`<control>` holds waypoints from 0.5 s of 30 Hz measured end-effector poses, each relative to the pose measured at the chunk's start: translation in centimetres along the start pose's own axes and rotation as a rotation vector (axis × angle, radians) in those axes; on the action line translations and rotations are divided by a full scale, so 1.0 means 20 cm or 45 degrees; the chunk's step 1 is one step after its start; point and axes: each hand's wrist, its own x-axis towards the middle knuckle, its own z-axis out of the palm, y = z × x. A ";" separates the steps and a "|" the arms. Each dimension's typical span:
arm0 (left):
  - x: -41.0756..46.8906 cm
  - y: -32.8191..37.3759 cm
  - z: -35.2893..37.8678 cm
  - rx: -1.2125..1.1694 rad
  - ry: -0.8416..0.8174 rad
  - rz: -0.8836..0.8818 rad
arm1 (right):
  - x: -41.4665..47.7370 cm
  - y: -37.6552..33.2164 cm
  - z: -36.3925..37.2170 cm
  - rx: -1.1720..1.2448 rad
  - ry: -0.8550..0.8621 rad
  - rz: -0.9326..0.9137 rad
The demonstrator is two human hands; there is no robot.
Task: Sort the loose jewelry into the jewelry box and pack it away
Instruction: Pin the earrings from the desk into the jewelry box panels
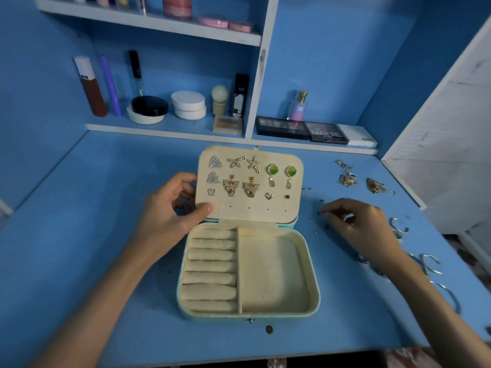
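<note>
Head view: I'm seeing the left hand gripping the left edge of the upright lid, thumb on its face. The right hand is hovering fingers-down among tiny loose studs on the table; whether it is pinching one, I cannot tell. The studs are lying just right of the jewelry box, nearest that hand.

the open jewelry box sits mid-desk, its raised lid walling off the back shelf behind it. left of the box the desk lies open. on the right, chains, small loose bits and bangles litter the way
</note>
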 end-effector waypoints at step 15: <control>-0.01 -0.01 -0.01 0.166 -0.014 0.096 | 0.02 -0.10 0.04 -0.194 -0.032 0.138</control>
